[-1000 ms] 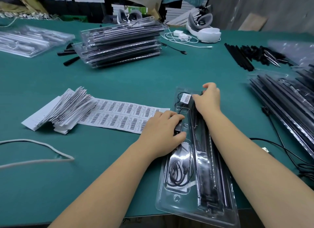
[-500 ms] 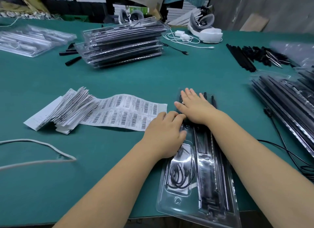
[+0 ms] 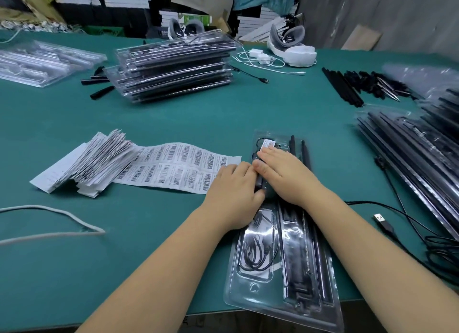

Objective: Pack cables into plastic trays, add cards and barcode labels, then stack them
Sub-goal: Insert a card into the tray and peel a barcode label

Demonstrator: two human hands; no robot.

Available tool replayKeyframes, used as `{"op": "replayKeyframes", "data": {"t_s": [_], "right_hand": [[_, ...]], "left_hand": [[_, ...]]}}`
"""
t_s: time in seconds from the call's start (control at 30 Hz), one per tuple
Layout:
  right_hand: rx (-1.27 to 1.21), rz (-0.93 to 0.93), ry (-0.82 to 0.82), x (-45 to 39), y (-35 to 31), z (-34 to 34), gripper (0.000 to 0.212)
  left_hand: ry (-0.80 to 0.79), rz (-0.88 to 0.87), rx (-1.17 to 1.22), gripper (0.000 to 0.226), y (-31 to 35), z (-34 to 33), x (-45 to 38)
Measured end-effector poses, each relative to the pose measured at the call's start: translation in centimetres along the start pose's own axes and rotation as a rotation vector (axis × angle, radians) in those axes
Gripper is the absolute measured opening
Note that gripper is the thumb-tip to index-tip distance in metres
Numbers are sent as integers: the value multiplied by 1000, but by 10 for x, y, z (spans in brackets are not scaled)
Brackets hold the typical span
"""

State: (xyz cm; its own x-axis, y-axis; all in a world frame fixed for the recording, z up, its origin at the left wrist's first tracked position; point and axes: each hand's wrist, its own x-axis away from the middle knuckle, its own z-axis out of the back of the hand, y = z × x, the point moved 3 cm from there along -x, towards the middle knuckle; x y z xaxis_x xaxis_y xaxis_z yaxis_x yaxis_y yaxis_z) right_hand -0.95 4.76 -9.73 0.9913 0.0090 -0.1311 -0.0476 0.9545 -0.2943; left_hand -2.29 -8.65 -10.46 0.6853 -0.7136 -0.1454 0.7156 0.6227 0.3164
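The green surface (image 3: 173, 119) carries everything. Near its far edge stands a stack of packed trays (image 3: 173, 64), and another pile of filled trays (image 3: 409, 154) lies along the right edge. Empty clear trays (image 3: 44, 62) lie at the far left corner. A sheet of barcode labels (image 3: 178, 166) lies left of centre, touching a fanned pile of cards (image 3: 89, 163). The plastic tray (image 3: 283, 248) being packed lies at the near edge, a little over it, with a coiled cable (image 3: 255, 250) inside and a barcode label (image 3: 268, 143) at its far end. The left hand (image 3: 236, 193) and the right hand (image 3: 280, 173) press flat on the tray, fingers straight, gripping nothing. A loose USB plug (image 3: 381, 221) lies just right of the right forearm.
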Motion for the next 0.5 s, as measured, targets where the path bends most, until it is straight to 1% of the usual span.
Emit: {"op": "replayKeyframes", "data": {"t_s": [0.03,0.07,0.1,0.13,0.17,0.2,0.23,0.27,0.3,0.4,0.5], "right_hand": [[-72,39,79,1,-1,2,54],[-120,50,165,2,-1,4,48],[-120,10,249,2,2,7,47],[-72,-78,309,1,7,7,48],[16,-195,311,-1,13,5,50],[102,-315,233,-2,19,0,54],[156,-390,128,-3,23,-5,61],[183,-417,43,-4,25,-9,67],[201,-419,-6,-5,25,-11,71],[234,-437,-18,-11,27,-10,75],[295,-484,0,-15,28,-4,78]], "left_hand": [[10,-1,22,42,0,0,1],[16,-2,47,45,-1,0,2],[20,-4,65,48,-1,0,2],[25,-7,75,51,-1,0,3],[30,-9,76,52,-1,0,3],[34,-11,73,52,-1,0,3],[37,-10,70,52,-1,0,3],[38,-5,69,52,0,0,4],[36,5,67,53,0,-1,4],[28,54,34,58,-1,-1,5],[68,106,-26,62,0,1,8]]}}
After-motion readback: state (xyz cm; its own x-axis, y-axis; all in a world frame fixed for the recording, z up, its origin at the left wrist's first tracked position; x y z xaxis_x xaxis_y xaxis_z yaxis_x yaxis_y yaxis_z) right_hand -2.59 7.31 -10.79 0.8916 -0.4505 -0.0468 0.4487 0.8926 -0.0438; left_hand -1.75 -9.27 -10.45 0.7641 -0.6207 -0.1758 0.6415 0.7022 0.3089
